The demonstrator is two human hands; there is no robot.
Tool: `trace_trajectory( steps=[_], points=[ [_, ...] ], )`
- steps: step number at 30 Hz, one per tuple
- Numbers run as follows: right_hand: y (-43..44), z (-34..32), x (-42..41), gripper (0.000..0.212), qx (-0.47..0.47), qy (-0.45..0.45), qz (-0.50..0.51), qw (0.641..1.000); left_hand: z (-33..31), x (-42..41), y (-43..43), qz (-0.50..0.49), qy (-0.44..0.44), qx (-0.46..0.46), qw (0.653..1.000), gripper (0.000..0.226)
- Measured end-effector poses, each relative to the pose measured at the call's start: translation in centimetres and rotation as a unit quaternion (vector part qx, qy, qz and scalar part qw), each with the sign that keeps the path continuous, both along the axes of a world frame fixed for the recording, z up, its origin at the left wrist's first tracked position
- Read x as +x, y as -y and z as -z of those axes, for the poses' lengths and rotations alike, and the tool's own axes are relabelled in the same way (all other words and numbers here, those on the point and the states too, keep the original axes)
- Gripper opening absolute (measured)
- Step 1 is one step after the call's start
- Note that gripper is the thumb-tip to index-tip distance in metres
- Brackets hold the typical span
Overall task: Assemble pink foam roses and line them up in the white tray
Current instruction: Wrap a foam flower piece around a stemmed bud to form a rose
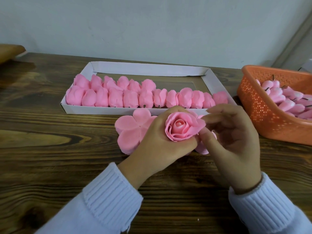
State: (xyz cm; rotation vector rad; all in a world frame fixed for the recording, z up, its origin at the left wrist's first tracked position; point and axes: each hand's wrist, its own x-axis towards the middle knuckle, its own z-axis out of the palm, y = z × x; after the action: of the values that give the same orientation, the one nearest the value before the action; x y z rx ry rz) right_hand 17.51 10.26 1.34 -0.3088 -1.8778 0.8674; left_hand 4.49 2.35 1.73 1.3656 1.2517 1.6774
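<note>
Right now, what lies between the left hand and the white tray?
Head view: flat pink petal cutouts lie on the table between left hand and white tray.

Soft, cool, even light is filling the frame, leaving the pale wall [152, 22] looking flat and grey-blue. Faint, diffuse shadows are lying on the wooden table [50, 149] at the upper left and beneath the right hand [236, 142], whose fingertips [222, 113] are smearing slightly. The foam rose [182, 127] at centre is reading sharpest. Wide-angle distortion is bowing the table's far edge and stretching the orange basket [253, 105] at the right edge.
</note>
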Motion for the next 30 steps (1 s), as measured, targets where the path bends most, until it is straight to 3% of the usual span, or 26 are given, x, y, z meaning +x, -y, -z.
trace_trajectory(
  steps=[2, 7, 8, 10, 14, 17, 22, 27, 30],
  points=[
    [0.1, 0.1, -0.1, 0.029, -0.034, -0.014, -0.01, 0.999, 0.0, 0.1, 0.0, -0.011, -0.001, 0.011, 1.0, 0.026],
    [0.3, 0.3, -0.6, 0.006, -0.193, -0.04, -0.026, 0.98, -0.1, 0.2, 0.2, -0.036, 0.016, 0.018, 0.999, 0.02],
    [0.4, 0.3, -0.6, 0.003, -0.239, -0.019, -0.027, 0.971, -0.1, 0.2, 0.2, -0.038, 0.021, 0.022, 0.999, 0.021],
    [0.3, 0.6, -0.6, 0.016, -0.316, 0.047, -0.056, 0.946, -0.2, 0.2, 0.3, -0.027, 0.03, 0.035, 0.999, 0.028],
    [0.9, 0.3, -0.7, 0.02, -0.408, 0.102, -0.211, 0.882, -0.4, 0.2, 0.5, -0.046, 0.002, 0.042, 0.998, 0.051],
    [1.0, 0.1, -0.7, 0.016, -0.446, 0.106, -0.245, 0.855, -0.6, 0.2, 0.5, -0.032, 0.016, 0.024, 0.999, 0.044],
    [1.0, 0.2, -1.0, 0.026, -0.476, 0.12, -0.27, 0.829, -0.4, 0.5, 0.7, -0.012, 0.046, 0.02, 0.999, 0.027],
    [0.9, 0.5, -1.0, 0.028, -0.521, 0.088, -0.28, 0.802, -0.3, 0.6, 0.5, -0.034, 0.078, 0.051, 0.995, 0.055],
    [0.9, 0.4, -1.1, 0.028, -0.534, 0.083, -0.279, 0.793, -0.3, 0.4, 0.3, -0.028, 0.108, 0.078, 0.991, 0.059]
  ],
)
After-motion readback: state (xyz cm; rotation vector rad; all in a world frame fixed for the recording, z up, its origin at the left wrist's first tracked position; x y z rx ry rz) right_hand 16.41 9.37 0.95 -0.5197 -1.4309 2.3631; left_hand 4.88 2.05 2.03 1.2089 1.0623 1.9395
